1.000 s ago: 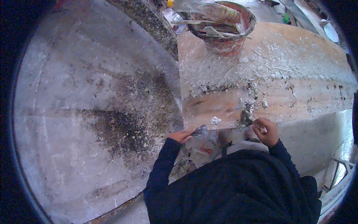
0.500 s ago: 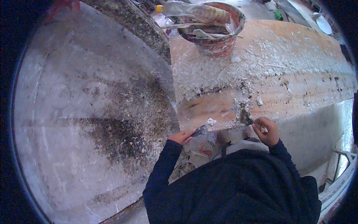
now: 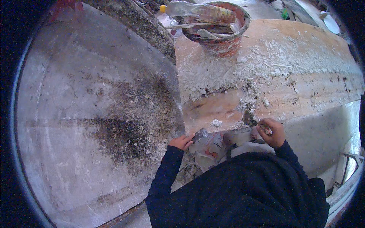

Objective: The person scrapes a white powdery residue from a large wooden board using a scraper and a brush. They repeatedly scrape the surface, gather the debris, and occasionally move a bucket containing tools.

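My left hand [image 3: 181, 142] is at the near left corner of the wooden board [image 3: 216, 106], its fingers closed on a small dark grey, shiny piece [image 3: 200, 134] whose kind I cannot make out. At the board's near edge, my right hand [image 3: 273, 133] is curled round a small whitish and reddish object [image 3: 267, 130], mostly hidden by the fingers. Between the hands lies a small white lump [image 3: 216, 122] on the wood. Dark crumbs [image 3: 249, 118] are beside my right fingertips. Below the edge, a printed plastic bag [image 3: 210, 149] shows near my lap.
A worn red bucket [image 3: 220, 47] stands on the far part of the board, holding sticks and a clear plastic bottle [image 3: 201, 11] with a yellow cap. White shavings [image 3: 273, 57] cover much of the wood. To the left spreads a grey, stained sheet [image 3: 64, 95].
My left hand has shifted slightly left and down with the grey piece. My right hand remains almost in place, still curled.
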Available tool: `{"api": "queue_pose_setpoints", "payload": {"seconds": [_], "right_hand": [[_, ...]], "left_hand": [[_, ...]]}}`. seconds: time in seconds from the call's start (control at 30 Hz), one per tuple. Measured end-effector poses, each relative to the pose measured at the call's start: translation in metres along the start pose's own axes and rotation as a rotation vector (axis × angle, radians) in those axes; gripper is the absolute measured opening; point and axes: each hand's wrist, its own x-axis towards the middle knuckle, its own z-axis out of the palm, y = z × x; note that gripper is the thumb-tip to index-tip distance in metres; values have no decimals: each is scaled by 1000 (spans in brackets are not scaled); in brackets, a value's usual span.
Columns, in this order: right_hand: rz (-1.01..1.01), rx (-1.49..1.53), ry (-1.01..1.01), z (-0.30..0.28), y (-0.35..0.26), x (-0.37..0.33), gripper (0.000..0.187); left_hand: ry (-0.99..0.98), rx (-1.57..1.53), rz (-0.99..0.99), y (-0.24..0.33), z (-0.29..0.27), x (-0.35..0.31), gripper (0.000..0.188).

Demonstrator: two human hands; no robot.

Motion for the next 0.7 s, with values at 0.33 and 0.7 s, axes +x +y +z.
{"api": "queue_pose_setpoints", "payload": {"seconds": [0.33,0.7], "right_hand": [[-38,-1,-16,7,1,2,12],[-49,3,5,6,0,0,11]], "left_hand": [[-66,47,63,-14,-3,-1,40],[103,-169,155,-11,6,15,42]]}}
